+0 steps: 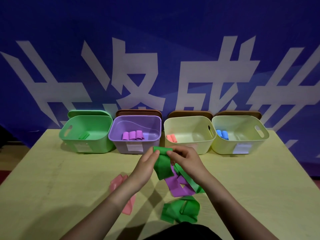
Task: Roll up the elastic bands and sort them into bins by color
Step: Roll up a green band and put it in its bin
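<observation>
Tabletop (52, 170) lies bare leftward (bins line its far edge), both hands' fingers (170, 154) pinching a green band (162, 163).

Smooth, matt rubbery green band (163, 163) here, thin and floppy. The purple band (180, 187) looks the same stretchy sheet; the pink band (119, 181), near left, is slightly translucent. The far bins look like moulded plastic with a soft sheen, purple bin (119, 144) most glossy. The table (69, 179) has a pale, matt wood-look top.
</observation>
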A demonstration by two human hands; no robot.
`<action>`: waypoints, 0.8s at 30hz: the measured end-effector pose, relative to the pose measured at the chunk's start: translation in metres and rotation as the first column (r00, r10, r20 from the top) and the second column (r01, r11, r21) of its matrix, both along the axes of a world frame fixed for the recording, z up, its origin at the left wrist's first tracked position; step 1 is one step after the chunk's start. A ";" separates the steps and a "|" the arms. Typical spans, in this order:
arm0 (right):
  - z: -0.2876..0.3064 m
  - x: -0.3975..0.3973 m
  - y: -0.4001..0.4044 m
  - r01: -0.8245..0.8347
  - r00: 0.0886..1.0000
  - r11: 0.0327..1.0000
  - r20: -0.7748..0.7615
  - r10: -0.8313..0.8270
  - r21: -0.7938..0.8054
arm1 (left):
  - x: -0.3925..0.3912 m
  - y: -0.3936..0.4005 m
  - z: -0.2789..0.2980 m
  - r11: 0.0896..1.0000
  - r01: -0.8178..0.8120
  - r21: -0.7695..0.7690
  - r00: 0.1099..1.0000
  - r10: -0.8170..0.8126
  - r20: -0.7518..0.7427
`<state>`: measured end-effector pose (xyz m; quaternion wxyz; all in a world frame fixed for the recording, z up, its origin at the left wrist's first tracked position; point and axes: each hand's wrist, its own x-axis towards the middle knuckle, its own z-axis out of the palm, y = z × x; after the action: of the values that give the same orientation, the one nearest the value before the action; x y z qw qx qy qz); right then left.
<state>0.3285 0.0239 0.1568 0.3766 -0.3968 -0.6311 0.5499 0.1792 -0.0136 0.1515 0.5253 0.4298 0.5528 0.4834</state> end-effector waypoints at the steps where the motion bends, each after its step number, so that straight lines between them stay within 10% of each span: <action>1: -0.002 0.000 0.001 0.006 1.000 1.000 0.010 -0.006 -0.008 | -0.001 0.000 -0.001 1.000 0.010 -0.013 1.000 -0.010 -0.017; 16: -0.008 -0.010 -0.006 0.104 0.993 0.985 0.042 -0.110 0.135 | 0.003 -0.002 -0.001 0.994 -0.103 0.028 0.990 0.105 -0.098; 24: -0.011 -0.014 0.003 0.145 0.986 0.961 0.042 -0.159 0.234 | 0.009 0.000 0.000 0.982 -0.165 -0.090 0.974 0.177 0.142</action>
<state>0.3141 0.0264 0.1462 0.4419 -0.4141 -0.6694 0.4302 0.1886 -0.0132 0.1518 0.5380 0.3225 0.5652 0.5359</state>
